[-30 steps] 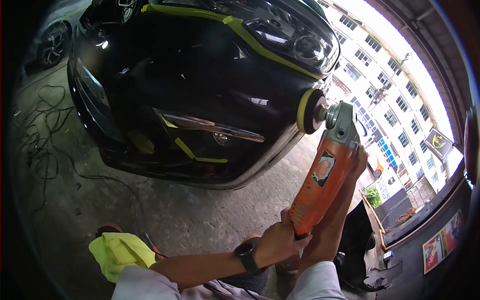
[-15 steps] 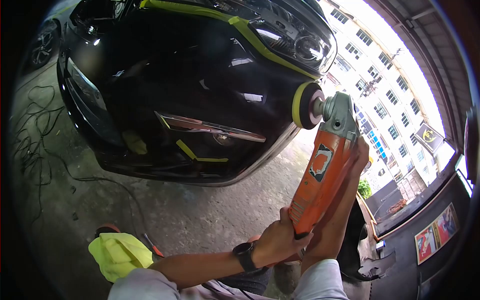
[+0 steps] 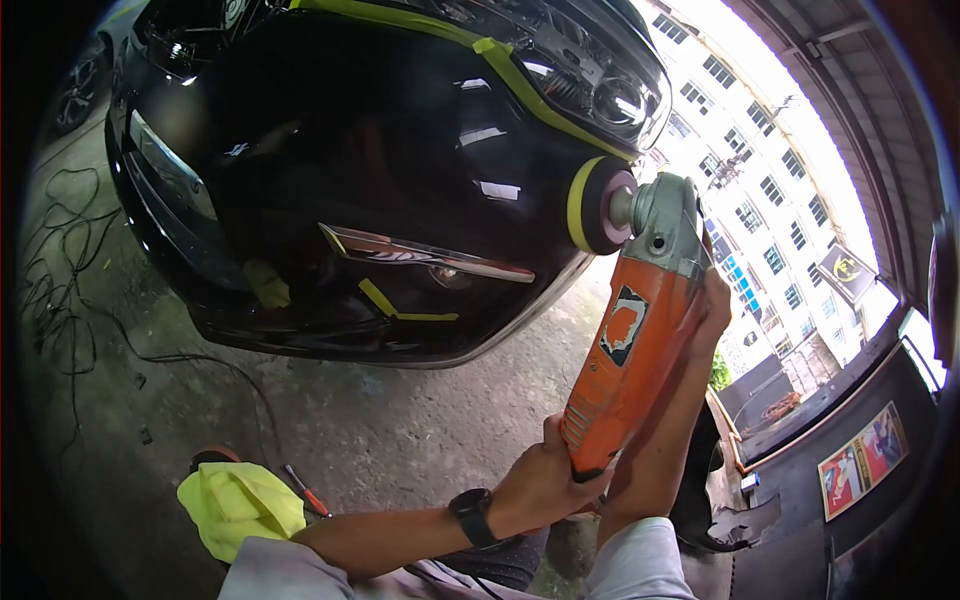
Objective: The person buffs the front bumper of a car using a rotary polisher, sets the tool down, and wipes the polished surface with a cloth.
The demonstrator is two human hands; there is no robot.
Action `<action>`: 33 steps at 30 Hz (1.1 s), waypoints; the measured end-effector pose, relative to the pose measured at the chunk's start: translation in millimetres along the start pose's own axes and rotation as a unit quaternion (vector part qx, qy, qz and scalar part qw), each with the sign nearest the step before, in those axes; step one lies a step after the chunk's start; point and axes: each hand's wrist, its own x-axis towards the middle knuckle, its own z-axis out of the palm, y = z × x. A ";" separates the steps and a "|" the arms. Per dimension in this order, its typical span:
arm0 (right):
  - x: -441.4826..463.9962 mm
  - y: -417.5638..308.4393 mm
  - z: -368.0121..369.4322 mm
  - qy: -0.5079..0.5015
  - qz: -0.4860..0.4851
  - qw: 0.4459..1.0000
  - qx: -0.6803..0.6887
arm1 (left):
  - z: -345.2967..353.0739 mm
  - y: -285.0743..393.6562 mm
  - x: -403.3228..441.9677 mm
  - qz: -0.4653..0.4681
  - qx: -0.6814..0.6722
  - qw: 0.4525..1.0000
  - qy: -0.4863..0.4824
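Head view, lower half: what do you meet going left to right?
Tangled dark cable on the grey floor → yellow-green crumpled cloth → black wristwatch → long orange polisher with a grey metal head → rectangular poster in red and yellow.

Beneath you, rough grey concrete floor (image 3: 480, 400), blotchy all over! Off to your right, white daylight (image 3: 762, 55) floods in past a ribbed roof (image 3: 880, 110), and out there stands a pale building (image 3: 786, 226) lined with rows of windows (image 3: 772, 190); closer to you, a red-and-yellow poster (image 3: 862, 460) brightens the dark wall (image 3: 800, 540).
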 end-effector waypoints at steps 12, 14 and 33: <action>-29.0 -43.6 56.0 -0.055 -0.040 0.996 -0.059 | -2.2 5.9 -14.4 0.022 -0.011 0.999 0.024; -30.5 -44.8 57.5 -0.076 -0.038 0.994 -0.074 | -2.3 6.2 -16.2 0.023 -0.012 0.999 0.023; -27.9 -34.5 80.0 -0.136 -0.079 0.987 0.011 | -28.9 10.0 -32.8 0.009 -0.036 0.999 0.002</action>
